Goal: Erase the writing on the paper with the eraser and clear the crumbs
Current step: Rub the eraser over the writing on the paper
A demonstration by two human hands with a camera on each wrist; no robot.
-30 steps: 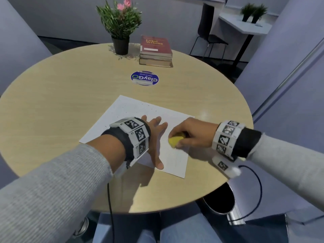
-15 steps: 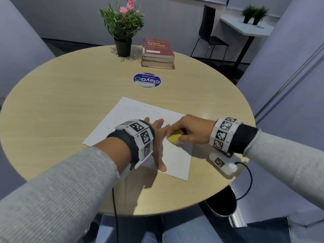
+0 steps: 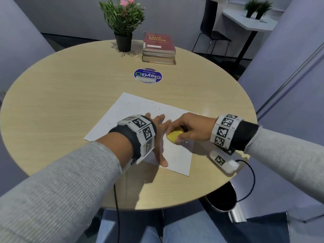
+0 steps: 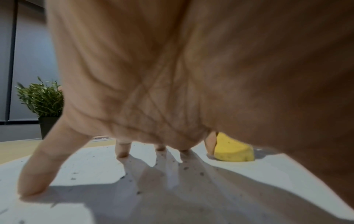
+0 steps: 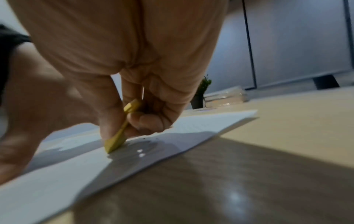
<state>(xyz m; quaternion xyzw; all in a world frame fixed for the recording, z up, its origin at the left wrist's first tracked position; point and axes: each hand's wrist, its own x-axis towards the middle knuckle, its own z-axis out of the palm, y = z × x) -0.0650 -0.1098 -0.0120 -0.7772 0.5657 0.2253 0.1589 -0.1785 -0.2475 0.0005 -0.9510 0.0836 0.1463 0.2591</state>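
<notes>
- Head view: the right hand (image 3: 191, 127) pinches a yellow eraser (image 3: 174, 136), pressed to the paper (image 3: 133, 106) just beside the left hand (image 3: 158, 137), which lies flat on the sheet with fingers spread.
- Against a second earlier, the eraser sits closer to the left hand's fingers.
- Dark crumbs (image 4: 184, 168) dot the paper; bare tabletop (image 3: 61, 95) surrounds the sheet, with the plant (image 3: 122, 20) and books (image 3: 158, 48) beyond its far edge.
</notes>
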